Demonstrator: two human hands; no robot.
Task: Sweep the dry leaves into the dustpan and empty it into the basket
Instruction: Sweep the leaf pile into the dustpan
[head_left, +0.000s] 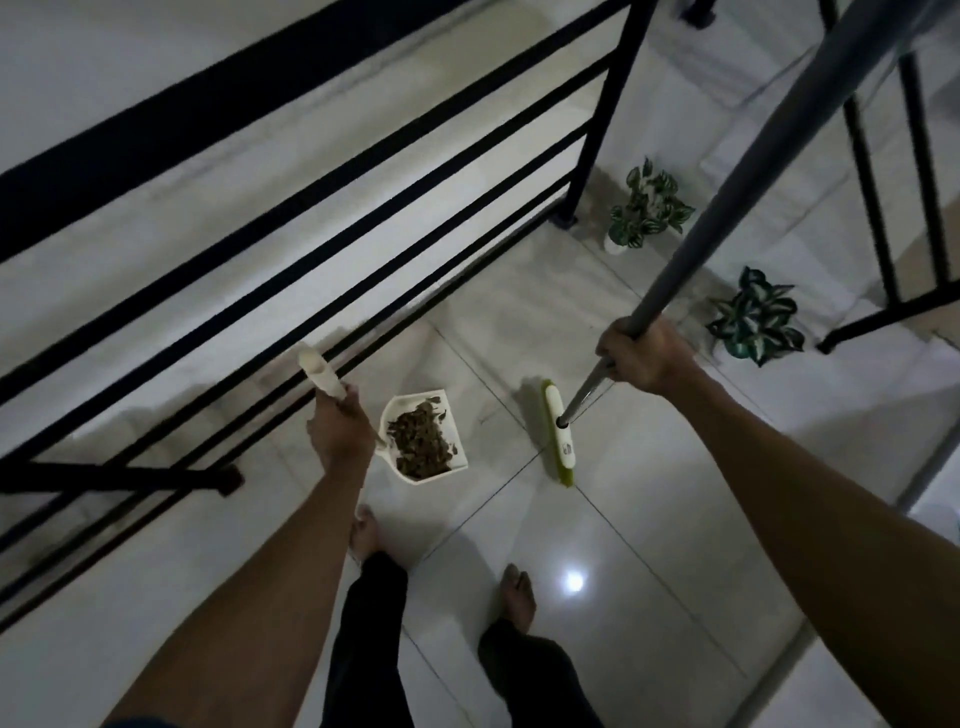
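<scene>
Tiled floor below: left hand (336, 432) fingers grip leaf-filled dustpan's (423, 441) handle, right hand (641, 358) fingers grip broom (558, 434).

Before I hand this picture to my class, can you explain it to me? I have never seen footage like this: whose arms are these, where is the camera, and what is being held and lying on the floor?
There is no machine here. The camera sits on a person's head and looks forward and down, so the two arms reaching in from the bottom are that person's own, with their bare feet below.

The left hand grips the long pale handle of a white dustpan, which holds a pile of dry leaves. The right hand grips the grey pole of a broom, whose green and white head is down by the tiled floor.

A black railing runs along the left. Two potted plants stand on the floor further off. No basket shows in this picture.
</scene>
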